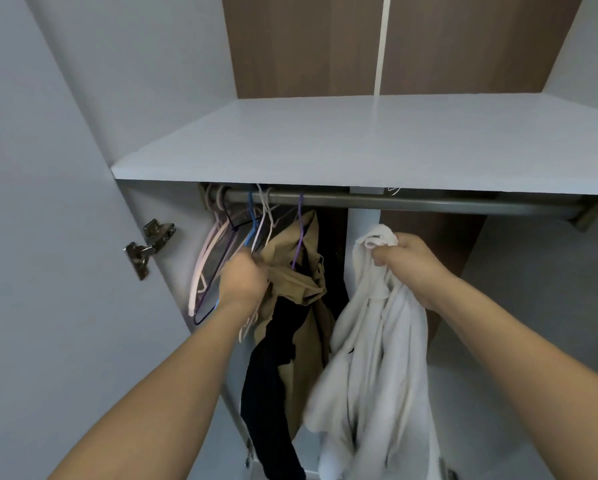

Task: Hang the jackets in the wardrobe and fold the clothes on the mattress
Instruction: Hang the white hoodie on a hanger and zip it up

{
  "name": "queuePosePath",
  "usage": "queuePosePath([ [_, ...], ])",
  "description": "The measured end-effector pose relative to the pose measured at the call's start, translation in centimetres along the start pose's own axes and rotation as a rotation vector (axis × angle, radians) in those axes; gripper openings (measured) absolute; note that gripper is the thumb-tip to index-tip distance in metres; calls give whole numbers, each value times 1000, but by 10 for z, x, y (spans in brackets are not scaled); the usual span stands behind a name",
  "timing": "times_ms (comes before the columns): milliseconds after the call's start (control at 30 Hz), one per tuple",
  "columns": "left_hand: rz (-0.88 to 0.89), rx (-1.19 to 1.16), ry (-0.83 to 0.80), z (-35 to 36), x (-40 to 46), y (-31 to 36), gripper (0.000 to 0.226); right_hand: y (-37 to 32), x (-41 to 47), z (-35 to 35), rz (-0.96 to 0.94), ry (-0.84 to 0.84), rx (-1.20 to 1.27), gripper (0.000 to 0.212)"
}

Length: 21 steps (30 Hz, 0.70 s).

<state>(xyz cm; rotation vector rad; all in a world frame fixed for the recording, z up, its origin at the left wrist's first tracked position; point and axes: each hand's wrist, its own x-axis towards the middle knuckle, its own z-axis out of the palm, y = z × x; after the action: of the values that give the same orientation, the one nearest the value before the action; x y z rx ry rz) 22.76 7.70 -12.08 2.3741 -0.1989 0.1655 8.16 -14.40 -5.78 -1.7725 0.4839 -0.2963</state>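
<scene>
A tan jacket (299,271) with dark lining hangs on a purple hanger (299,233) from the wardrobe rail (411,202). My left hand (243,280) grips the tan jacket's left side, beside a bunch of empty hangers. My right hand (406,258) holds a white jacket (377,358) bunched at its top, below the rail and to the right of the tan one. The white jacket hangs down loose from my fist; I see no hanger in it.
Several empty pink, purple, blue and white hangers (221,258) hang at the rail's left end. A white shelf (359,143) lies just above the rail. The open door with a metal hinge (150,247) stands left. The rail to the right carries nothing.
</scene>
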Motion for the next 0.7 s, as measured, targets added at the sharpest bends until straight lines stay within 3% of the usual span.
queuePosePath([
  [100, -12, 55, -58, -32, -36, 5, 23, 4, -7, -1, -50, -28, -134, 18],
  [167, -15, 138, -98, -55, -67, 3, 17, 9, -8, 2, -125, -55, -333, 11],
  [267, -42, 217, -116, -98, -114, 4, 13, 24, -8, 10, -270, -25, -705, 18],
  [367, -64, 311, -79, -141, -154, 17, 14, 42, -9, 26, -333, 3, -885, 27],
  [567, 7, 472, -98, -192, -229, 46, 17, 59, -29, 48, -146, 102, -836, 18],
  [700, 14, 397, -143, -221, -261, 39, 22, 43, -48, 45, 50, 166, -563, 22],
])
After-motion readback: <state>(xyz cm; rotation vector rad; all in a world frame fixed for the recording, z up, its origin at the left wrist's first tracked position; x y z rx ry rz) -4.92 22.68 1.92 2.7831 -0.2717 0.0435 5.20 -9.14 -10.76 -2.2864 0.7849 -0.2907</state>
